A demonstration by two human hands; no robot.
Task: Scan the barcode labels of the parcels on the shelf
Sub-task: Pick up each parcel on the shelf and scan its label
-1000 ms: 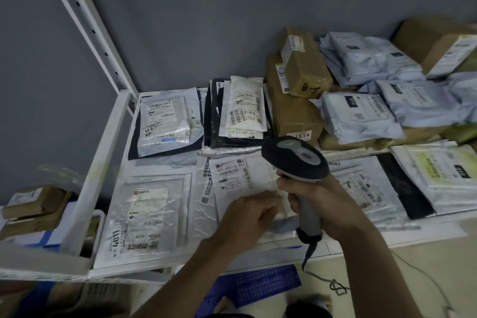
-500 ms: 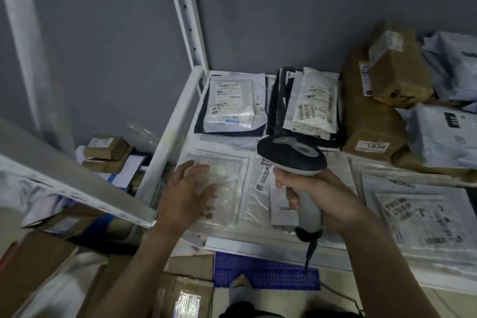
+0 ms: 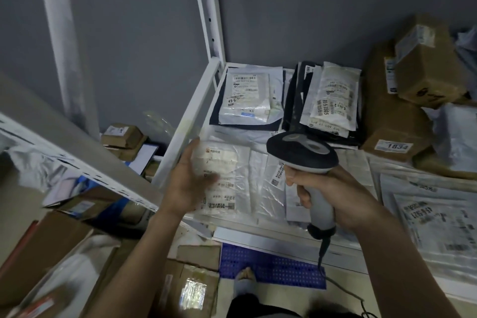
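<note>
On the far left, cardboard boxes [image 3: 121,137] sit on the floor beyond the white shelf frame [image 3: 191,121]. Next, the left hand [image 3: 189,183] lies with fingers extended on a clear plastic mailer [image 3: 227,183] at the shelf's front corner, partly covering its label. Behind it lie more labelled mailers [image 3: 247,98]. Further right, the right hand [image 3: 333,193] grips a barcode scanner [image 3: 304,155] by its handle, the scanner head hiding part of the parcels below. Brown cartons [image 3: 397,126] are stacked at the far right.

A dim grey wall [image 3: 129,33] stands far behind white metal uprights [image 3: 206,8]; a blue mat [image 3: 271,266] lies near on the pale floor [image 3: 284,299].
</note>
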